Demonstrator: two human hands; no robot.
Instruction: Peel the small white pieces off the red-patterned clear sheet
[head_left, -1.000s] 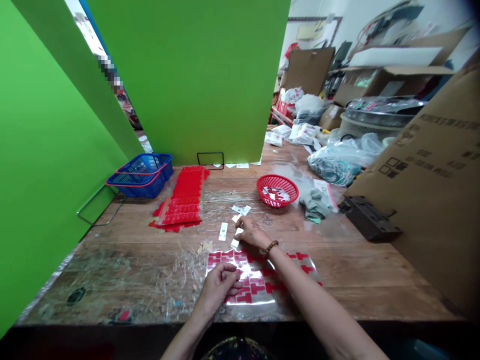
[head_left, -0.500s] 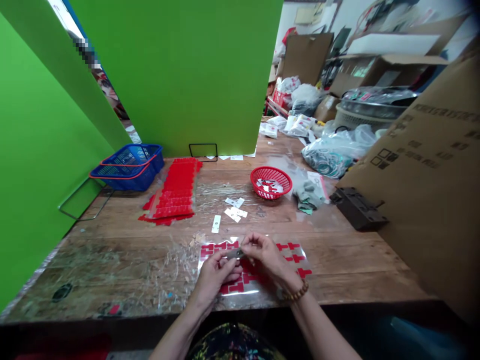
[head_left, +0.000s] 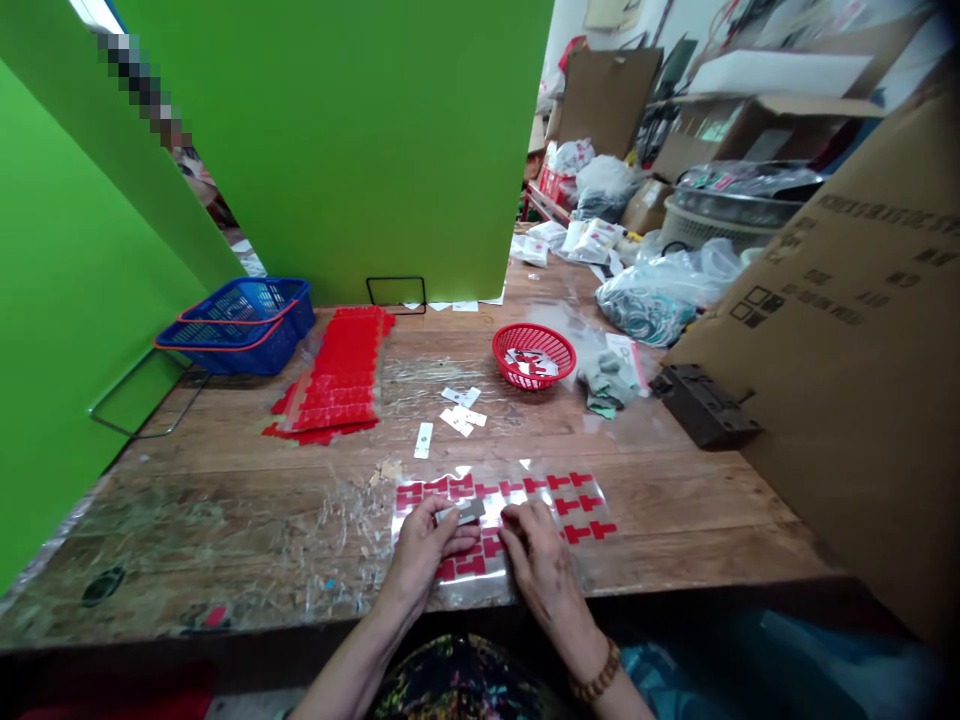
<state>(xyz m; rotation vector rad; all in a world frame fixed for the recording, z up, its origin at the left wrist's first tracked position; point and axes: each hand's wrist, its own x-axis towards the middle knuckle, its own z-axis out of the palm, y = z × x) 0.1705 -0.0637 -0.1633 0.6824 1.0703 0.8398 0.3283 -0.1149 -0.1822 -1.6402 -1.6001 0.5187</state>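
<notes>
A clear plastic sheet (head_left: 525, 500) carrying rows of red T-shaped stickers lies at the table's near edge. My left hand (head_left: 427, 545) rests on its left part and pinches a small grey-white strip (head_left: 465, 513) between thumb and fingers. My right hand (head_left: 536, 555) lies on the sheet just right of it, fingertips pressed on a red sticker, not touching the strip. Several loose white strips (head_left: 461, 410) lie on the wood a little farther back.
A red round basket (head_left: 534, 353) holding pieces stands mid-table, a stack of red sticker sheets (head_left: 337, 385) to its left, a blue basket (head_left: 240, 325) at the far left. Green panels stand behind. A big cardboard box (head_left: 847, 330) and a black block (head_left: 701, 405) crowd the right.
My right hand picked a strip from the loose pile and brought it back to the sheet; the strip now sits in my left hand, and my right hand has dropped onto the stickers.
</notes>
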